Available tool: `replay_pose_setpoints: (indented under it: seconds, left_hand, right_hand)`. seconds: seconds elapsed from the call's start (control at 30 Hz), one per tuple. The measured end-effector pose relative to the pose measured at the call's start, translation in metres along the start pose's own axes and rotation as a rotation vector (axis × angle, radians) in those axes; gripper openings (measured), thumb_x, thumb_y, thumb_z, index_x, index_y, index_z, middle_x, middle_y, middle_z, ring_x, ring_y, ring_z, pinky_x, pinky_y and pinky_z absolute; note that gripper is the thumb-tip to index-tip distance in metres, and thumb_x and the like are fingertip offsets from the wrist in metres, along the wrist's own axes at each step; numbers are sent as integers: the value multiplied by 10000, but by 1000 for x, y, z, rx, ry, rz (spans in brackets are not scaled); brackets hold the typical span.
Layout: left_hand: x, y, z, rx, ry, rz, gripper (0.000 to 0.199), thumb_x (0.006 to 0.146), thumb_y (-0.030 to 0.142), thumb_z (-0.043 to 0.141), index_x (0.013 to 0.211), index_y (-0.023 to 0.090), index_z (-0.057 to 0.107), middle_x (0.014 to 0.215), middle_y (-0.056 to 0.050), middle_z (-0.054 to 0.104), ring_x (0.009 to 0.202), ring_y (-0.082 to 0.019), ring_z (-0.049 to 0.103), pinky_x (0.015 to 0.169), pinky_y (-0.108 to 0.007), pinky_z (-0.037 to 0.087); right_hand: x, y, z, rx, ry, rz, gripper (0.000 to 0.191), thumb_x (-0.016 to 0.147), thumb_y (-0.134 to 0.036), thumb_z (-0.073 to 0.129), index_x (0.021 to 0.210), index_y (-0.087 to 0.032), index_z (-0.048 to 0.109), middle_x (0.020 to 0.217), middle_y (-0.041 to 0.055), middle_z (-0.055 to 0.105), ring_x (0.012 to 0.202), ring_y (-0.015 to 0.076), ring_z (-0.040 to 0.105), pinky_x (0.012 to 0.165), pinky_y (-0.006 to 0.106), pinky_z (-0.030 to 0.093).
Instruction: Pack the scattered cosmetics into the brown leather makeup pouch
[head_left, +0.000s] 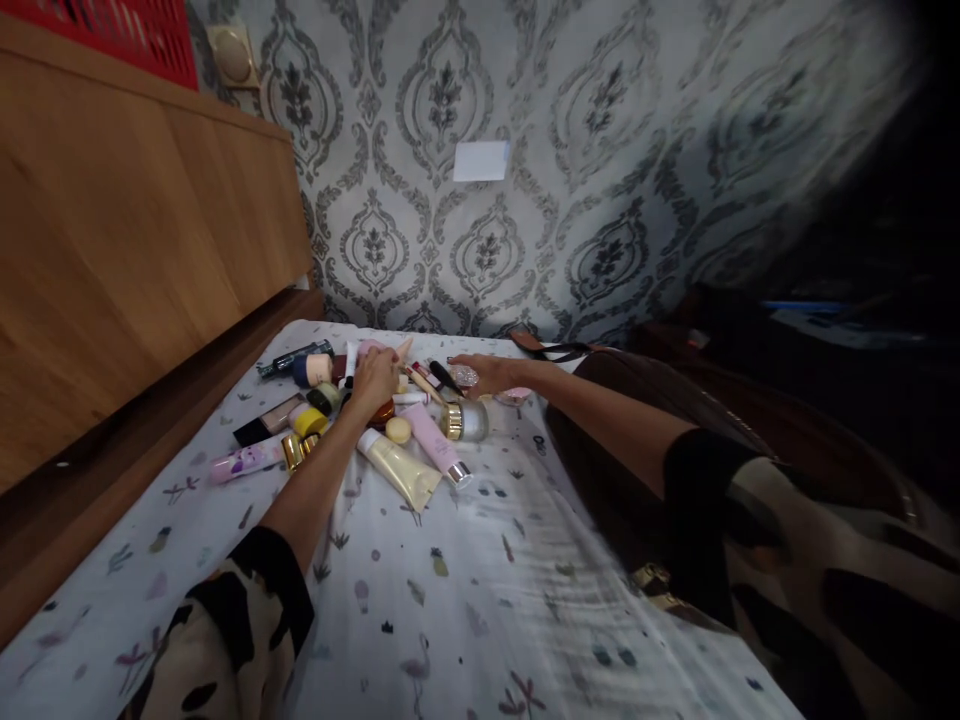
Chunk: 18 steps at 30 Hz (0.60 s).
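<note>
Many cosmetics lie in a pile on a patterned white sheet [420, 590]. My left hand [376, 375] is at the back of the pile with its fingers curled down over a pink item; whether it grips that is unclear. At the pile's right side my right hand [484, 374] is beside a sparkly oval item [463, 376], its fingertips partly hidden. Nearer to me lie a cream tube [401, 470], a pink tube [437, 445] and a glass jar with a gold band [465, 421]. Left of my forearm are a purple-white tube [247, 460] and a yellow-lidded jar [307, 420].
A brown leather bag [607, 440] stands along the right side. On the left is a wooden cabinet [150, 190] with a red basket [120, 35] on top. A patterned wall [487, 250] rises behind the sheet.
</note>
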<state>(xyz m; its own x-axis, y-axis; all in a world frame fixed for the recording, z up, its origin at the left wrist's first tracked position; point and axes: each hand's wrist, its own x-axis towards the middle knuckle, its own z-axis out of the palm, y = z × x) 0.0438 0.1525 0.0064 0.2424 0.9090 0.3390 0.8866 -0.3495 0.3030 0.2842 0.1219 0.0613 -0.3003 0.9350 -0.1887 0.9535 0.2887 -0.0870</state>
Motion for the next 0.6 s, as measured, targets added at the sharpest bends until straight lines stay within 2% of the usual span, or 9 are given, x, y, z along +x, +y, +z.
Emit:
replay_pose_setpoints:
  seconds: [0.1, 0.2, 0.27, 0.33, 0.43, 0.5, 0.6]
  left_hand:
    - [-3, 2, -2, 12, -18, 10, 303, 975, 219, 438, 1152, 164, 678, 1220, -152, 613, 1171, -280, 562, 1035, -403, 436]
    - [-4, 4, -4, 30, -37, 19, 316, 978, 204, 425, 1153, 155, 684, 1235, -153, 615, 1188, -273, 566, 1041, -394, 438]
    - [-3, 5, -6, 40, -56, 32, 316, 976, 192, 422, 1148, 157, 685, 1252, -143, 623, 1205, -260, 568, 1054, -375, 436]
    - [-2, 4, -8, 46, -76, 45, 329, 965, 160, 417, 1177, 170, 669, 1280, -119, 629, 1208, -234, 577, 1064, -346, 435]
    - [-1, 2, -14, 60, -98, 39, 411, 929, 97, 416, 1282, 206, 597, 1298, -90, 641, 1197, -211, 594, 1037, -329, 458]
    - [-2, -2, -20, 84, -116, 10, 424, 915, 104, 439, 1300, 219, 573, 1259, -104, 663, 1177, -241, 613, 997, -363, 484]
    - [-4, -7, -28, 129, -156, -23, 373, 909, 168, 508, 1268, 213, 597, 1186, -142, 686, 1133, -309, 642, 954, -428, 500]
  right_hand:
    - [-1, -2, 7, -72, 35, 34, 684, 801, -263, 740, 1447, -230, 518, 1361, 127, 631, 1213, 288, 626, 1000, 358, 484]
    - [7, -7, 17, -84, 133, 112, 504, 920, -272, 587, 1415, -201, 527, 1372, 172, 608, 1255, 332, 587, 1007, 434, 472]
    - [15, -9, 21, -75, 205, 180, 476, 971, -254, 475, 1439, -163, 480, 1399, 200, 584, 1302, 337, 548, 1026, 455, 457]
    - [21, -9, 23, -55, 241, 235, 474, 981, -281, 459, 1442, -168, 468, 1415, 191, 578, 1316, 329, 537, 1031, 452, 458]
    - [19, 3, 21, -35, 256, 312, 550, 948, -426, 549, 1448, -213, 471, 1469, 172, 537, 1346, 356, 509, 1022, 485, 466]
    - [12, 16, 21, -33, 252, 380, 589, 930, -484, 566, 1429, -178, 501, 1453, 211, 539, 1321, 390, 528, 980, 503, 485]
    - [3, 33, 26, -28, 208, 434, 466, 927, -411, 578, 1280, -111, 631, 1260, 231, 665, 1155, 348, 655, 881, 403, 523]
